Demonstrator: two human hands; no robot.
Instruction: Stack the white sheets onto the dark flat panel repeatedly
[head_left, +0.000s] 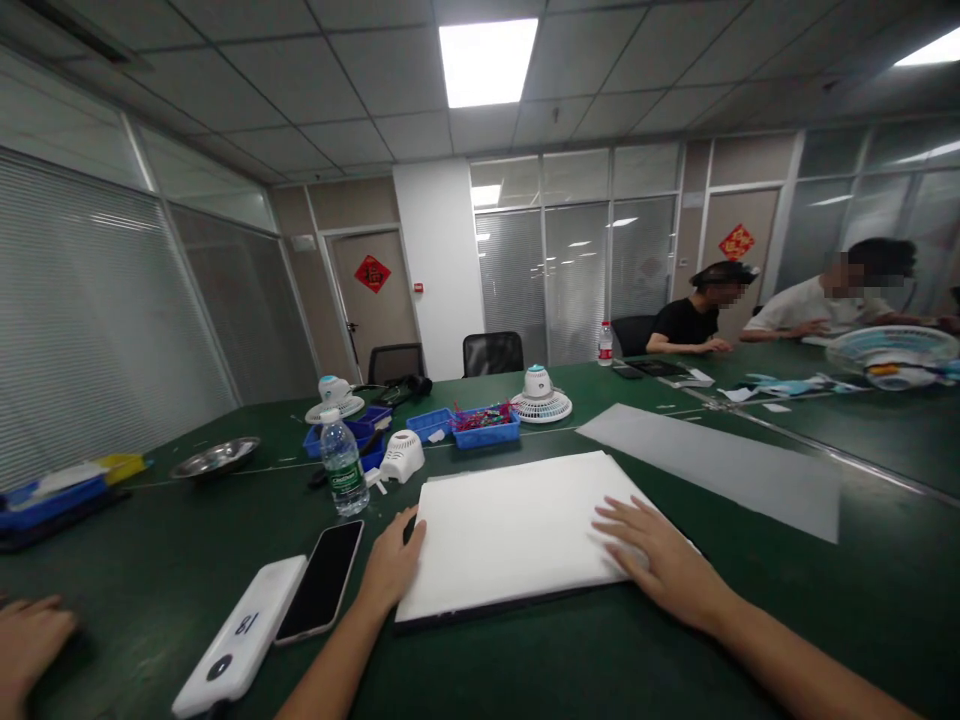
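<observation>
A thick white sheet or stack of sheets (517, 525) lies on a dark, flat base in front of me. My right hand (660, 565) rests palm down on its right side, fingers spread and slightly blurred. At the left edge of the white stack is my left hand (394, 560), its thumb apart from the fingers and touching the side; it grips nothing that I can see. Left of that hand are a dark-screened phone (322, 580) and a white power bank (244, 630) marked 18. A water bottle (345, 470) stands just beyond the phone.
Blue trays (486, 432), one with red wires, sit beyond the stack near white fan parts (541, 400) and a white housing (403, 455). A translucent sheet (712, 465) lies right, a metal dish (217, 457) left. Another person's hand (34, 635) is lower left; two people sit far right.
</observation>
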